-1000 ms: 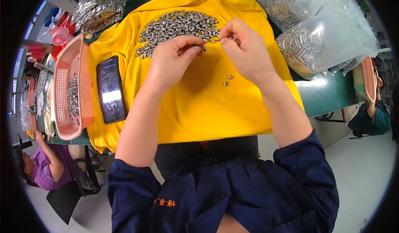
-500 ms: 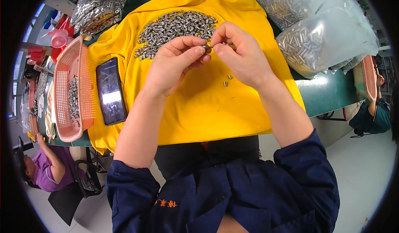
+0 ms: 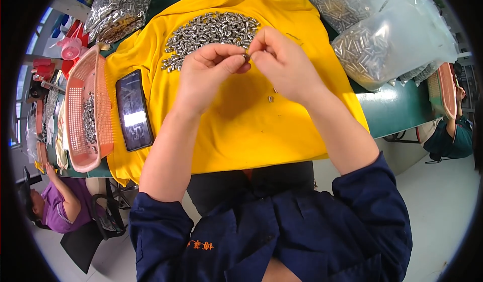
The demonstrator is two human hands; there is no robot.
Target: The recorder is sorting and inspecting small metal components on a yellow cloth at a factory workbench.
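shiny metal pieces [image 3: 214, 33], matt cloth [image 3: 241, 141], glossy phone [image 3: 133, 93], plastic basket [image 3: 104, 106]

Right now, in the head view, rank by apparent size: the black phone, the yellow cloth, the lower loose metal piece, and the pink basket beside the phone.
1. Yellow cloth
2. Pink basket
3. Black phone
4. Lower loose metal piece

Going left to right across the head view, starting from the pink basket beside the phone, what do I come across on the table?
Pink basket → dark phone → left hand → right hand → clear bag of metal pieces.
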